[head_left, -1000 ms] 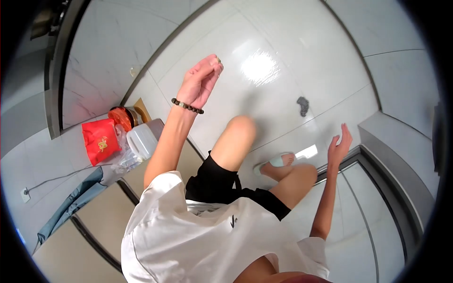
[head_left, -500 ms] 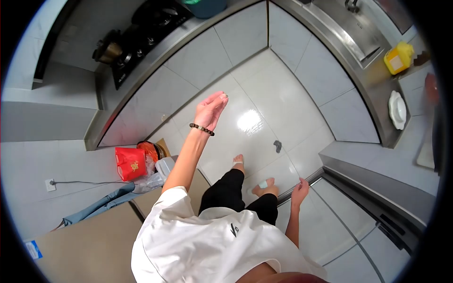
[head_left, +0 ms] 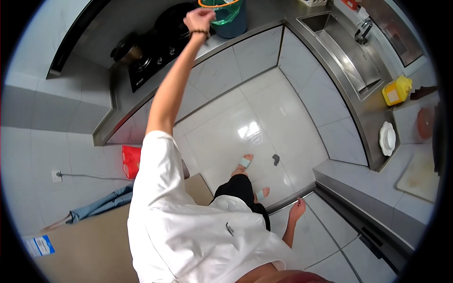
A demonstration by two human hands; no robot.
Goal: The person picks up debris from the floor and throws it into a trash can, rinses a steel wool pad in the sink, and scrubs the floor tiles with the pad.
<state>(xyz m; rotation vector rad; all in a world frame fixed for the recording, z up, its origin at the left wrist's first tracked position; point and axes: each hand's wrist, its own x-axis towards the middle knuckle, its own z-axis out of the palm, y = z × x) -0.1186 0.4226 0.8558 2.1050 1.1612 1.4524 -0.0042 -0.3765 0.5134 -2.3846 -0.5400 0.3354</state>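
My left hand (head_left: 199,20), with a dark beaded bracelet on the wrist, is raised at the left rim of a blue bucket (head_left: 230,29). The bucket has a green bag (head_left: 228,15) inside and an orange ring on top. The fingers are closed in a pinch; what they hold is too small to make out. Low on the right, above the floor by the door track, my right hand (head_left: 297,210) hangs with its fingers loosely bent and slightly apart, nothing visible in it.
Left of the bucket is a black stove (head_left: 158,54) with a pot (head_left: 128,53). A sink (head_left: 347,54), yellow container (head_left: 397,90) and white dish (head_left: 387,138) line the right counter. A dark scrap (head_left: 276,159) lies on the floor; a red bag (head_left: 131,161) stands left.
My left hand has risen from over the floor to the bucket on the counter. My right hand has gone from spread fingers to loosely bent ones and sits lower. The legs have straightened, and more counter shows.
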